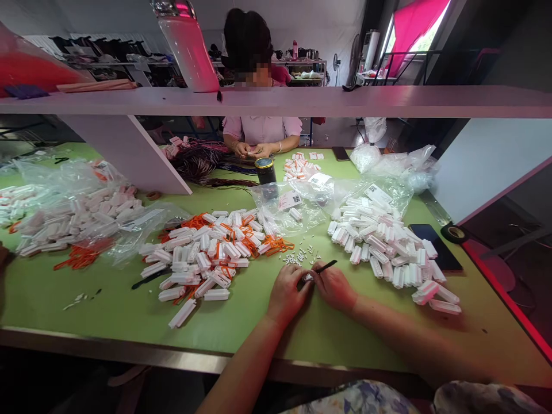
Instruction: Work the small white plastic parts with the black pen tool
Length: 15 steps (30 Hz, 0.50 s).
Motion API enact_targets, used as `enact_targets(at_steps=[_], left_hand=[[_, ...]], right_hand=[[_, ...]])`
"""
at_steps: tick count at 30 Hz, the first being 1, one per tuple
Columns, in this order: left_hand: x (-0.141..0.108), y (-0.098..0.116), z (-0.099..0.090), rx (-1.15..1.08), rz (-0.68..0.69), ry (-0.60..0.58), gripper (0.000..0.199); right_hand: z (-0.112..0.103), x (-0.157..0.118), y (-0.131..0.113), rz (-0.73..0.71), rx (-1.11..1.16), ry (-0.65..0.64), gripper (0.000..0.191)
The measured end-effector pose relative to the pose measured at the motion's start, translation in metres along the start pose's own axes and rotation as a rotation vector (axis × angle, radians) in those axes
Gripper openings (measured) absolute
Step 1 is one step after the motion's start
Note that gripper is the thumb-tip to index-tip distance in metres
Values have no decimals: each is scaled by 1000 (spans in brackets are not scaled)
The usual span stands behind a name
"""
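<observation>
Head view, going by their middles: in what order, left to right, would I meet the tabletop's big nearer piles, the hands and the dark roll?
White pieces partly under clear plastic → mixed white-and-orange pile → left hand → right hand → right-side white pile → dark roll.

Single head-worn view, facing forward and down from the near side of the green table (pixel 125 325). The wearer's forearms rise from the bottom edge; left hand (pixel 287 292) and right hand (pixel 335 286) lie close, just below and right of frame centre. Shelf (pixel 302 103) spans the upper frame; a person (pixel 264 129) farther off, upper centre.
</observation>
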<state>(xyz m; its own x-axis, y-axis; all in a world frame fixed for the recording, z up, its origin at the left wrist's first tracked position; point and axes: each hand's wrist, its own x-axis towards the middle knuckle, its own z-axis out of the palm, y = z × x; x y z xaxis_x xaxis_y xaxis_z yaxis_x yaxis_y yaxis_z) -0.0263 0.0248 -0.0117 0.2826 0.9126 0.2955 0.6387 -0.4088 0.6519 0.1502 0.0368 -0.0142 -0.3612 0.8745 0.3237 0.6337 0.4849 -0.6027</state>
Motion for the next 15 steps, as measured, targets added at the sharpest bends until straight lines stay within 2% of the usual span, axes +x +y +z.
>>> enact_targets(at_steps=[6,15], left_hand=[[1,1,0,3,2,13,7],[0,1,1,-4,-7,3,8]], right_hand=[[-3,0,2,10,175,94,28],[-5,0,0,-7,182,64,24]])
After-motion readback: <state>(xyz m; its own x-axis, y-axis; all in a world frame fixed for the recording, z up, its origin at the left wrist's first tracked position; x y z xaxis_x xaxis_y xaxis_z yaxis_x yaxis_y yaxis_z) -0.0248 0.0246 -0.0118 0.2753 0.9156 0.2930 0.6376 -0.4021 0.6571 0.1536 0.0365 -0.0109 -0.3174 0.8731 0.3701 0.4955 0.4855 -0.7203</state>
